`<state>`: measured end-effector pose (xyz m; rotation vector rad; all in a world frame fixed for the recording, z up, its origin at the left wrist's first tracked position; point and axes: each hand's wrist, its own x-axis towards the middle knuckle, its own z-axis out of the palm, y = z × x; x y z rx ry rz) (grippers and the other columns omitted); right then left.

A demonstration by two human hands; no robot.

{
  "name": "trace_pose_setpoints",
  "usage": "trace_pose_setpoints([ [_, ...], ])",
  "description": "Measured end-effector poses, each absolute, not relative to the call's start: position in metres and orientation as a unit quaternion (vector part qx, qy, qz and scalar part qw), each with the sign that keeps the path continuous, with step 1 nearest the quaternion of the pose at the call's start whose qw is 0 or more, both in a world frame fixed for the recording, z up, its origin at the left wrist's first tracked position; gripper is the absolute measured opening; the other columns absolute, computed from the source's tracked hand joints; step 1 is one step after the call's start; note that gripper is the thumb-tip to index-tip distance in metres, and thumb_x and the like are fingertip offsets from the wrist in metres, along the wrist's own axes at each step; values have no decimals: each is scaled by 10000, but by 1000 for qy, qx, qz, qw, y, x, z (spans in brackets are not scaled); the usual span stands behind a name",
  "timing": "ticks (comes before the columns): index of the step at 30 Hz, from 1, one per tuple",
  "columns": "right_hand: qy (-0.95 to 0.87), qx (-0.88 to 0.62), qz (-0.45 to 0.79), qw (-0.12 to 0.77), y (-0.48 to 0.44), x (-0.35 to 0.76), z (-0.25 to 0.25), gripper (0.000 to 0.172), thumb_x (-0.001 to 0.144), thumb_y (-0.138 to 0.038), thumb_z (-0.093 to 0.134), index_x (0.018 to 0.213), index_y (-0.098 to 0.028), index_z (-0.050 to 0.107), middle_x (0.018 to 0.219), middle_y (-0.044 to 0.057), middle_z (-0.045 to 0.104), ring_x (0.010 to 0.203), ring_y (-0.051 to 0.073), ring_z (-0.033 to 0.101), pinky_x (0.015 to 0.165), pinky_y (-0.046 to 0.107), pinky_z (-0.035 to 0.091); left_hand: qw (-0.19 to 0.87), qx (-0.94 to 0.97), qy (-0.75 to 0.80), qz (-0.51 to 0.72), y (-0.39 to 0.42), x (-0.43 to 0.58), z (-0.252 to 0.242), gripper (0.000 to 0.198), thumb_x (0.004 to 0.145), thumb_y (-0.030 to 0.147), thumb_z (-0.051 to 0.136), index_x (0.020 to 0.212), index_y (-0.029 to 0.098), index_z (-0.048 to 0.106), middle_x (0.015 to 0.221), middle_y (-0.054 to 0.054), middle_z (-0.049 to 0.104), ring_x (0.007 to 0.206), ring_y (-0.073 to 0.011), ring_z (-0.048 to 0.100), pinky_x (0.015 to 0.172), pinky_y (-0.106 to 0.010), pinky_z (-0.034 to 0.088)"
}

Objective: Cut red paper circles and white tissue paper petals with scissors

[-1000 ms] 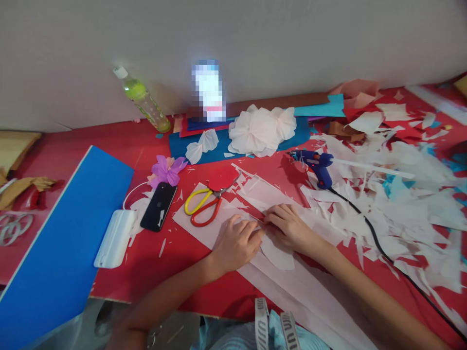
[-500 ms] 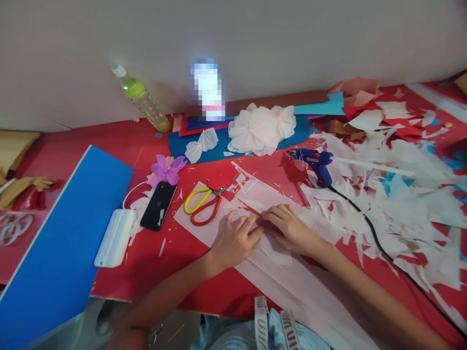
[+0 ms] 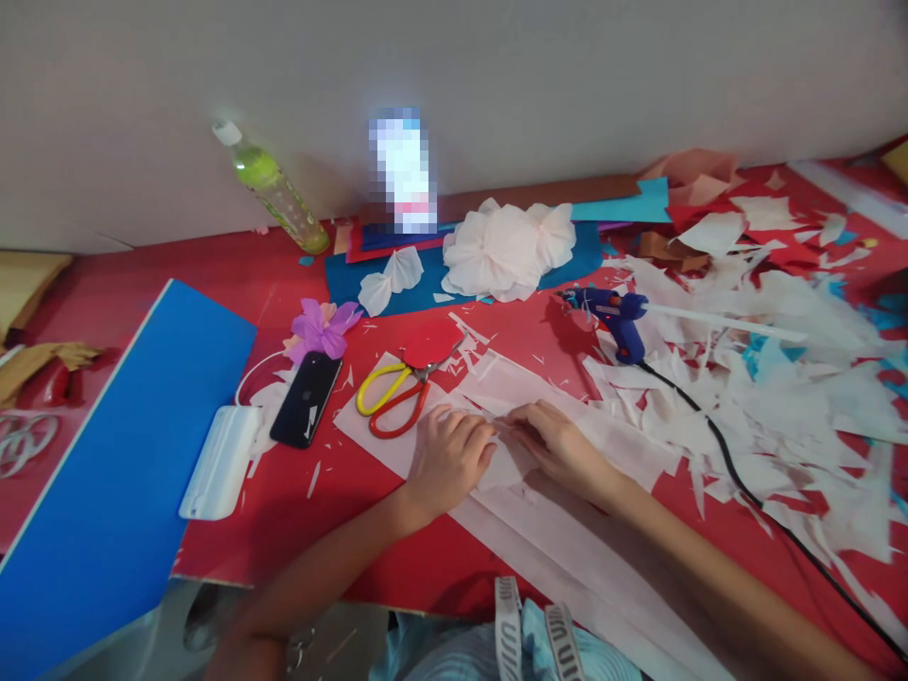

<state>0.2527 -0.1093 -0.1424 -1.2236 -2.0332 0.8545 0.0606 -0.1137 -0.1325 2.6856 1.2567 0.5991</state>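
We see both hands over pale pink paper sheets [image 3: 588,553] on the red surface [image 3: 273,515], with a small pale piece [image 3: 509,465] lying between them on top of the sheets. The right hand [image 3: 564,449] pinches the edge of that piece, thumb and fingers drawn together; the left hand [image 3: 454,459] curves palm-down at its other side, touching it, though we cannot tell whether it grips. Just beyond the left hand we have scissors [image 3: 392,392] with one yellow and one red handle, partly on the sheets. To the right, a blue glue gun [image 3: 622,326] lies near heaped paper scraps [image 3: 787,416]. Farther back, white paper flowers [image 3: 505,251] rest on dark blue paper [image 3: 344,284], and a black phone [image 3: 306,399] touches a purple flower [image 3: 324,326] at our left.
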Motion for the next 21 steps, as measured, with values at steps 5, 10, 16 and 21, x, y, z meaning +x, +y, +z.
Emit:
trace_pose_setpoints([
  [5,-803,-432,310,270,-107,249,-142,100,897,-173,418,922,-199,512,872,56,642,769,183,543,722,352,397,27,898,400,179,-105,59,-134,133,875,199,476,972,187,566,931,-30,626,871,-175,525,940,-414,333],
  [10,-824,-417,286,256,-105,250,-144,139,890,-137,399,988,-191,483,938,65,630,813,177,537,744,349,357,54,897,405,168,-103,58,-136,115,886,208,455,864,182,565,762,-12,601,799,-173,520,907,-411,334],
  [16,-855,-415,201,237,-105,250,-145,172,890,-149,394,1030,-179,490,917,77,618,821,201,506,738,354,321,111,868,459,152,-102,56,-132,78,874,207,473,815,183,520,822,-12,597,822,-173,502,854,-383,342],
  [21,-851,-420,207,237,-105,250,-147,169,883,-123,378,1023,-168,462,928,92,604,792,197,502,718,339,331,87,869,473,116,-98,56,-132,66,873,216,476,838,187,524,837,-31,578,830,-191,489,824,-382,348],
])
